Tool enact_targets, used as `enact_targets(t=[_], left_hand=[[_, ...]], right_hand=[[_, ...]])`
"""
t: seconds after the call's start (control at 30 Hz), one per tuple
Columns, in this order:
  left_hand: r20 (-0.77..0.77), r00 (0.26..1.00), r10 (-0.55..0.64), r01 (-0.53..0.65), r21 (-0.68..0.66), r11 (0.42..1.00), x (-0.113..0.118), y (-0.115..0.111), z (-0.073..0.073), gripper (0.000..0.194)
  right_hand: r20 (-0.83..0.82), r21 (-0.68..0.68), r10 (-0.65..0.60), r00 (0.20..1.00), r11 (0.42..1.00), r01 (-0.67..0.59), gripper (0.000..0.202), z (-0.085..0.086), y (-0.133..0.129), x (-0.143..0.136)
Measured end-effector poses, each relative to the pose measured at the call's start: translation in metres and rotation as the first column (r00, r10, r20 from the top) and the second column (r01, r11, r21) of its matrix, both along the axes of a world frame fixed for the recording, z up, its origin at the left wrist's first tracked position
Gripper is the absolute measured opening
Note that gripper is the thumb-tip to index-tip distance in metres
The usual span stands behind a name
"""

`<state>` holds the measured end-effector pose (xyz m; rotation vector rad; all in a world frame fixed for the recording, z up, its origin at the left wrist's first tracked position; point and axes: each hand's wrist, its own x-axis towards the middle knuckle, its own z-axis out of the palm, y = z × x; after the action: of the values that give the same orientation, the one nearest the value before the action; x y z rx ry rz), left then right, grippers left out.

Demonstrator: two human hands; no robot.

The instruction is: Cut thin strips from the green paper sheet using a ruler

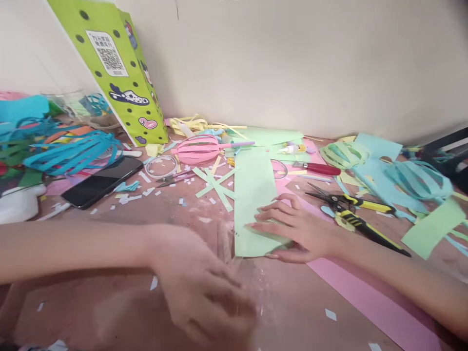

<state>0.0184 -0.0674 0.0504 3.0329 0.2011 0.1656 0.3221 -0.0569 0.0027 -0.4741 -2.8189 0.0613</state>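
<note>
My right hand [288, 226] rests with fingers spread on a light green paper sheet [254, 190], near its lower right edge. My left hand [208, 287] is over the table's front part, smeared by motion, with its fingers bent downward; whether it holds anything is hidden. Under and beside my right forearm runs a long pink paper sheet [351, 282]. Crossed pale green strips [217, 187] lie left of the green sheet. Black and yellow snips [351, 209] lie with blades apart, just beyond my right forearm.
A tall green bag [117, 73] stands at the back left. A black phone [104, 183], blue paper strips [73, 151], a pink paper lantern [199, 148], small scissors [175, 179], a red-handled tool [318, 168] and a teal paper lantern [419, 180] lie about. Paper scraps dot the brown table [120, 317].
</note>
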Motion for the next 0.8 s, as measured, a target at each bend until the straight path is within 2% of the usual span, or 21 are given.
enact_targets(t=[0.03, 0.07, 0.1, 0.17, 0.2, 0.27, 0.37, 0.47, 0.57, 0.67, 0.8], left_hand=[[-0.006, 0.987, -0.158, 0.158, -0.013, 0.987, -0.005, -0.007, -0.004, 0.027], [-0.043, 0.966, -0.256, 0.257, 0.010, 0.966, -0.010, -0.011, -0.007, 0.029], [-0.082, 0.958, -0.275, 0.279, 0.037, 0.960, -0.016, -0.014, -0.007, 0.036], [-0.197, 0.978, -0.061, 0.070, 0.039, 0.997, -0.029, -0.012, -0.003, 0.054], [-0.242, 0.970, -0.015, 0.014, -0.004, 1.000, -0.034, -0.008, 0.000, 0.068], [-0.283, 0.958, -0.048, 0.018, -0.109, 0.994, -0.039, 0.005, 0.007, 0.076], [-0.284, 0.959, 0.001, -0.049, -0.162, 0.986, -0.033, 0.028, 0.013, 0.084], [-0.329, 0.944, 0.031, -0.075, -0.122, 0.990, -0.018, 0.042, 0.014, 0.067], [-0.358, 0.932, 0.052, -0.091, -0.094, 0.991, -0.006, 0.046, 0.013, 0.044], [-0.361, 0.931, 0.042, -0.121, -0.197, 0.973, -0.005, 0.046, 0.011, 0.030], [-0.317, 0.948, 0.021, -0.149, -0.383, 0.911, -0.013, 0.045, 0.014, 0.021]], right_hand=[[-0.042, 0.002, -0.001, 0.999, 1.000, 0.001, 0.054, -0.002, 0.000, 0.001], [-0.071, -0.005, -0.017, 0.997, 1.000, 0.017, 0.053, -0.003, 0.000, 0.001], [-0.087, -0.013, -0.035, 0.996, 0.999, 0.035, 0.051, -0.004, -0.001, 0.002], [-0.089, -0.019, -0.047, 0.995, 0.999, 0.046, 0.048, -0.002, -0.002, 0.002], [-0.085, -0.021, -0.046, 0.995, 0.999, 0.044, 0.047, 0.000, -0.002, 0.002], [-0.076, -0.041, -0.050, 0.996, 0.998, 0.047, 0.047, 0.002, -0.002, 0.002], [-0.071, -0.139, -0.107, 0.992, 0.986, 0.097, 0.054, 0.002, 0.000, 0.001], [-0.068, -0.273, -0.121, 0.990, 0.957, 0.098, 0.072, 0.000, 0.002, 0.002], [-0.035, -0.348, -0.067, 0.997, 0.936, 0.051, 0.084, -0.001, 0.004, 0.003], [-0.019, -0.370, -0.041, 0.999, 0.929, 0.031, 0.089, -0.001, 0.005, 0.003], [-0.018, -0.389, -0.053, 0.998, 0.920, 0.042, 0.087, 0.000, 0.005, 0.003]])
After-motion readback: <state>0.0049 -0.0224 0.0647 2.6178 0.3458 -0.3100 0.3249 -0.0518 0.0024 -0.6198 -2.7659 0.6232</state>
